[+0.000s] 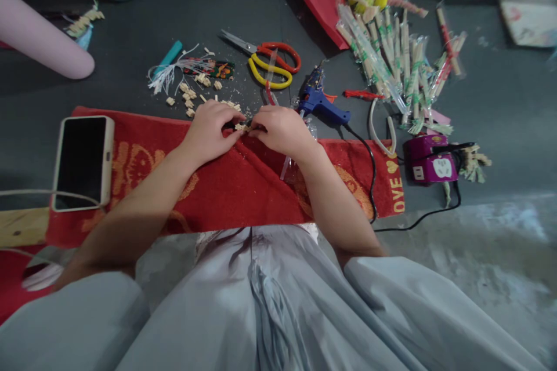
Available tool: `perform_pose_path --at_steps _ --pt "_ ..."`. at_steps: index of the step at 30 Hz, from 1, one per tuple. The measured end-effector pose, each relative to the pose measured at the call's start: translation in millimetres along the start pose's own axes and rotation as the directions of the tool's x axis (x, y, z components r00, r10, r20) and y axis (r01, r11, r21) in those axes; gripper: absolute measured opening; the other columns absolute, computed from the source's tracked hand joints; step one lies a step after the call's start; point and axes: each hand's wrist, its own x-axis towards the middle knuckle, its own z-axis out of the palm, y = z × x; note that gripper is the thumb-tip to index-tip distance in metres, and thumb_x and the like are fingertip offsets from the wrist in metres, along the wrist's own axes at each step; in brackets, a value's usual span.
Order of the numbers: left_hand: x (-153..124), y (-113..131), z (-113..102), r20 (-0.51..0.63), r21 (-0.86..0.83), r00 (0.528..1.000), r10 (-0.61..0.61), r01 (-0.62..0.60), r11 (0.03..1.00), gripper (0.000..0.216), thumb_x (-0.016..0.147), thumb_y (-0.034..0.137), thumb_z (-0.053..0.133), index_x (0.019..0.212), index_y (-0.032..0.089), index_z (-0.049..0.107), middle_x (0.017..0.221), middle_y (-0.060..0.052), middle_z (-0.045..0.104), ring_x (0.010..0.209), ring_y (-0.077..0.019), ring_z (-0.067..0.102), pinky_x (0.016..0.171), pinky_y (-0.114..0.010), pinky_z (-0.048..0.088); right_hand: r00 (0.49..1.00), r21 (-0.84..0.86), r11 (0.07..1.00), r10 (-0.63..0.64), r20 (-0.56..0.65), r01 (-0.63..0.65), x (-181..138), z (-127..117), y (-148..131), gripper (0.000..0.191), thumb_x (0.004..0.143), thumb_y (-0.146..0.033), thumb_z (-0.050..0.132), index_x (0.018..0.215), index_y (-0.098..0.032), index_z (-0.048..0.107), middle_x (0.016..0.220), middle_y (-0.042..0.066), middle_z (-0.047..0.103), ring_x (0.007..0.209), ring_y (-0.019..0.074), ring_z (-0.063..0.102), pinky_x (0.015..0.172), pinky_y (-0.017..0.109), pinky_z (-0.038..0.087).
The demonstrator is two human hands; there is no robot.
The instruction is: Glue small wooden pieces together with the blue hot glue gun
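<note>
My left hand point(209, 130) and my right hand point(282, 129) meet over the far edge of a red towel point(243, 185). Both have their fingers pinched together on a small tan piece point(242, 126) held between them. Beside that piece a dark thin object shows under my left fingertips; I cannot make out what it is. Several small tan cut bits point(191, 95) lie scattered on the dark table just beyond my left hand.
A phone point(82, 161) lies on the towel's left end. Scissors point(270, 61) and a blue glue gun point(319, 101) lie beyond my hands. Wrapped chopsticks point(391, 64) are heaped at right, near a purple power block point(429, 159) and black cord point(372, 179).
</note>
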Motion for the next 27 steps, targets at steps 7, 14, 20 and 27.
perform_pose_path --at_steps 7,14,20,27 --pt "0.0 1.2 -1.0 0.009 0.002 1.000 -0.005 0.005 1.000 0.022 0.086 0.033 0.060 0.104 0.023 0.068 0.109 -0.008 0.071 0.108 -0.0281 0.060 0.102 -0.047 0.043 1.000 0.014 1.000 -0.011 -0.013 0.011 0.4 1.3 1.9 0.022 0.093 -0.020 0.056 0.101 -0.014 0.076 0.102 0.012 0.073 0.094 0.0233 0.063 0.077 0.032 0.042" --pt "-0.1 2.5 -2.3 0.018 0.010 1.000 -0.008 0.008 1.000 0.024 0.087 0.033 0.059 0.106 0.021 0.068 0.108 -0.009 0.071 0.109 -0.0283 0.060 0.102 -0.046 0.043 1.000 0.004 1.000 -0.005 0.005 0.005 0.0 -0.1 1.1 0.022 0.093 -0.020 0.056 0.103 -0.013 0.075 0.105 0.012 0.073 0.097 0.0240 0.064 0.079 0.033 0.043" --pt "-0.2 2.0 -2.1 0.012 0.011 1.000 -0.001 0.001 1.000 0.022 0.086 0.033 0.060 0.105 0.023 0.068 0.108 -0.007 0.071 0.108 -0.0278 0.061 0.101 -0.047 0.044 1.000 -0.003 1.000 -0.010 -0.001 0.010 0.1 0.5 1.7 0.021 0.093 -0.020 0.057 0.102 -0.014 0.075 0.104 0.012 0.073 0.095 0.0235 0.064 0.079 0.033 0.043" --pt "-0.1 2.7 -2.4 0.014 0.009 1.000 -0.001 0.001 1.000 0.022 0.087 0.034 0.059 0.105 0.023 0.067 0.108 -0.008 0.071 0.108 -0.0282 0.061 0.101 -0.047 0.044 1.000 0.020 1.000 -0.010 -0.003 0.010 -0.4 -0.5 2.4 0.022 0.092 -0.019 0.057 0.103 -0.014 0.076 0.105 0.012 0.073 0.095 0.0227 0.064 0.080 0.033 0.043"
